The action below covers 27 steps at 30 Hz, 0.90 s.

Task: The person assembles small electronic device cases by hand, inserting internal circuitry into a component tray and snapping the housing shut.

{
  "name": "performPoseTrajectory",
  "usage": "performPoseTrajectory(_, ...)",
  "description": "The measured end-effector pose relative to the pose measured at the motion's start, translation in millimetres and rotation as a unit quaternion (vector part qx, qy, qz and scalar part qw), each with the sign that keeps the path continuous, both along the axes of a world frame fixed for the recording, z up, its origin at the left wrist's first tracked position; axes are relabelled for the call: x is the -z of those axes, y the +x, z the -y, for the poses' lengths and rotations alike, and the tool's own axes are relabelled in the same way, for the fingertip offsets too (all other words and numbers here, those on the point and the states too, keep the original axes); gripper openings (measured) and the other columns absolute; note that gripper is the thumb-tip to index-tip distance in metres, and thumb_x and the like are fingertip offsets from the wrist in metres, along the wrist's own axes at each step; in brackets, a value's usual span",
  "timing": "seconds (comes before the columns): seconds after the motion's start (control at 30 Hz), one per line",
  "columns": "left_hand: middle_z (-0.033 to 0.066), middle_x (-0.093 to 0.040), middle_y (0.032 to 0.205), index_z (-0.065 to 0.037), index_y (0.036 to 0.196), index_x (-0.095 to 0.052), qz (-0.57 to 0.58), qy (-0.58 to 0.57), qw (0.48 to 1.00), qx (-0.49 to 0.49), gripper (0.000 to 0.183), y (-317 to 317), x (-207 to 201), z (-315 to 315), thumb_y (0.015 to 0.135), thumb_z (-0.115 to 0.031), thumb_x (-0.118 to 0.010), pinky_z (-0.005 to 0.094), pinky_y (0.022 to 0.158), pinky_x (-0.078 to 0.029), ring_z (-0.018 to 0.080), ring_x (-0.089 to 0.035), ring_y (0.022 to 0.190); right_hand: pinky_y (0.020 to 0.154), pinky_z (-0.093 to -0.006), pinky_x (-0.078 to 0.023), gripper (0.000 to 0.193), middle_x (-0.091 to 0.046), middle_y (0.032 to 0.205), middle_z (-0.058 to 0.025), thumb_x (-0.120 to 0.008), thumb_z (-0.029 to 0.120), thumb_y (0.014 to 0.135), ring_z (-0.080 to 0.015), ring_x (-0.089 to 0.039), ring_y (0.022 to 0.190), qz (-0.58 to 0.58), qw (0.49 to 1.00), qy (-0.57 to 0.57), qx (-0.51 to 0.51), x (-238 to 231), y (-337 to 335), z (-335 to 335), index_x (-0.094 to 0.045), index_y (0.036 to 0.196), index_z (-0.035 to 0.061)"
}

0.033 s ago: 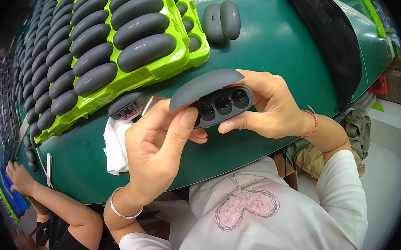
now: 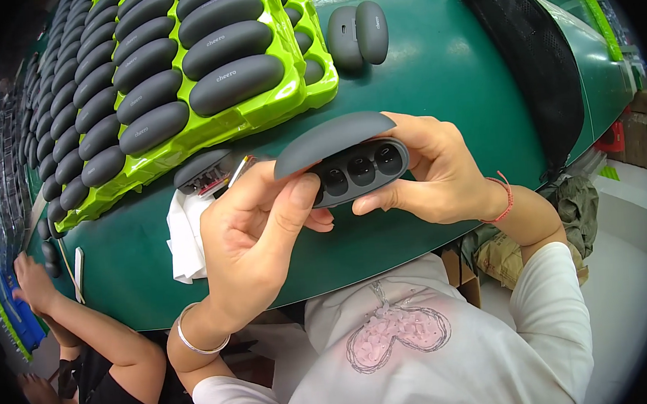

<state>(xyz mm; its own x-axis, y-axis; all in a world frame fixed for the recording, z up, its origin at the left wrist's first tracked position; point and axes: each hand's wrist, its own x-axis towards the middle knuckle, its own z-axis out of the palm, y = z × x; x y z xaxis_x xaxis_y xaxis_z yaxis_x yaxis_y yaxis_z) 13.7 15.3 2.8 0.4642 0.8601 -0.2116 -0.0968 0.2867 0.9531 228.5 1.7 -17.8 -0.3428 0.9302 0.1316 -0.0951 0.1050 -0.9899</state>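
Both hands are on the case [image 2: 360, 192], and what a grip: the left hand [image 2: 244, 245] grasps its left end, thumb pad pressed at the corner of the opening, while the right hand [image 2: 437, 168] pinches the other end, thumb along the front rim, fingers up by the lid [image 2: 334, 140]. So the case sits between them, held above the table [image 2: 420, 82] and in front of the shirt [image 2: 399, 324]. It's matte, dark grey, an elongated oval; the lid stands raised, smooth and domed like a pebble. Inside, glossy black rounded shapes line up in a row (buds or bare hollows, I can't tell).

Over to the left, a tray [image 2: 290, 99] in shiny lime plastic, moulded and wavy-edged, is packed with rows of closed cases [image 2: 236, 84], another layer showing beneath. Beyond its right corner, two rounded grey pieces [image 2: 358, 34] stand side by side, touching, on that smooth green tabletop. Just behind the left hand lies another grey case [image 2: 205, 169] with small bits at it, too cluttered to make out, and a crumpled white cloth [image 2: 186, 238] beside it. Far right, a black mesh bag [image 2: 532, 67] drapes over the table in a long curve.
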Motion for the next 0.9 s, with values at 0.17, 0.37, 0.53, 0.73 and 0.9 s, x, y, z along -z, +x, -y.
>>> performPoseTrajectory(0.17, 0.0089, -0.062, 0.100, 0.007, 0.115, -0.060, 0.047, 0.008, 0.999, -0.010, 0.025, -5, 2, 2, 0.099, -0.011, -0.057, 0.0269, 0.070, -0.057, 0.0141, -0.065, 0.080, 0.074, -0.0282, -0.058, 0.036, -0.067, 0.095, -0.0084, -0.073, -0.003, 0.081, -0.0144, -0.068, 0.084, 0.036, 0.999, -0.025, -0.005, -3, 0, -3, -0.061, 0.115, -0.0027)
performPoseTrajectory(0.37, 0.0082, -0.062, 0.102, 0.008, 0.119, -0.058, 0.042, 0.041, 0.998, 0.019, 0.027, -9, 1, 1, 0.098, -0.010, -0.057, 0.0285, 0.075, -0.058, 0.0135, -0.063, 0.090, 0.064, -0.0264, -0.054, 0.035, -0.066, 0.089, -0.0067, -0.074, -0.006, 0.075, -0.0152, -0.065, 0.077, 0.042, 0.992, 0.117, -0.010, 5, 1, -9, -0.065, 0.109, -0.0019)
performPoseTrajectory(0.53, 0.0124, -0.061, 0.108, 0.009, 0.120, -0.057, -0.006, 0.122, 0.992, 0.028, 0.029, -8, 1, -6, 0.094, -0.005, -0.060, 0.0292, 0.082, -0.055, 0.0168, -0.062, 0.098, 0.064, -0.0264, -0.053, 0.040, -0.066, 0.089, -0.0080, -0.079, -0.002, 0.071, -0.0175, -0.064, 0.078, 0.040, 0.990, 0.132, 0.017, 6, -1, -7, -0.066, 0.109, -0.0011)
performPoseTrajectory(0.73, 0.0180, -0.058, 0.112, 0.009, 0.118, -0.059, -0.012, 0.237, 0.971, -0.008, 0.035, -5, -2, -7, 0.087, -0.006, -0.066, 0.0322, 0.087, -0.050, 0.0229, -0.060, 0.102, 0.063, -0.0273, -0.053, 0.046, -0.066, 0.090, -0.0092, -0.080, -0.002, 0.070, -0.0183, -0.064, 0.078, 0.056, 0.989, 0.138, 0.004, 6, -2, -7, -0.066, 0.114, -0.0001)
performPoseTrajectory(0.9, 0.0189, -0.058, 0.111, 0.009, 0.116, -0.060, -0.027, 0.268, 0.963, 0.019, 0.035, -12, 3, -9, 0.088, -0.011, -0.067, 0.0317, 0.086, -0.049, 0.0222, -0.059, 0.096, 0.062, -0.0274, -0.054, 0.046, -0.067, 0.090, -0.0102, -0.079, -0.005, 0.069, -0.0185, -0.065, 0.077, 0.045, 0.992, 0.121, -0.003, 5, -1, -5, -0.066, 0.113, -0.0008)
